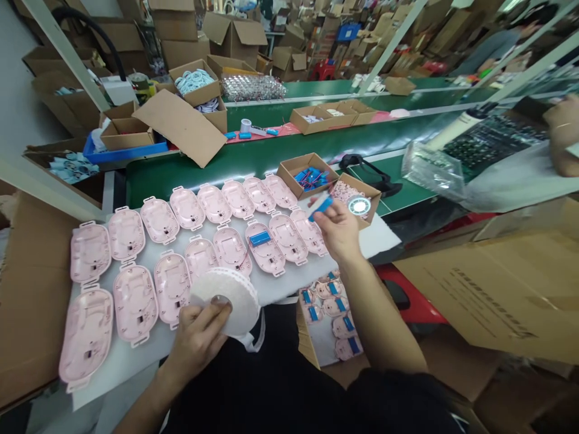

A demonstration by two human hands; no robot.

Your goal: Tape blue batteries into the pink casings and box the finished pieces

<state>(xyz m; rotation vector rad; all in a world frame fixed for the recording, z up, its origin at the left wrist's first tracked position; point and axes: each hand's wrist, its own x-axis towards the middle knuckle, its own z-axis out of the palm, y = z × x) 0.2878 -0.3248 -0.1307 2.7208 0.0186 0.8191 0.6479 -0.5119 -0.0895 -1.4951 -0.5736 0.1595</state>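
My left hand [199, 334] grips a white roll of tape [233, 298] at the near edge of a white board [126, 361]. Raised over the board's right end, my right hand [339, 229] pinches a small blue battery [320, 207]. Two rows of pink oval shells [158, 220] lie on the board. One shell [265, 247] in the near row has a blue battery [259, 239] in it. Just beyond my right hand stand a small box of blue batteries [307, 175] and a box of small round parts [357, 193].
A green conveyor belt [271, 154] runs behind the board with open cardboard boxes on it. A box of finished pink shells [332, 319] sits below by my lap. Large cartons [497, 289] lie at the right. Another person's arm [563, 132] shows at the far right.
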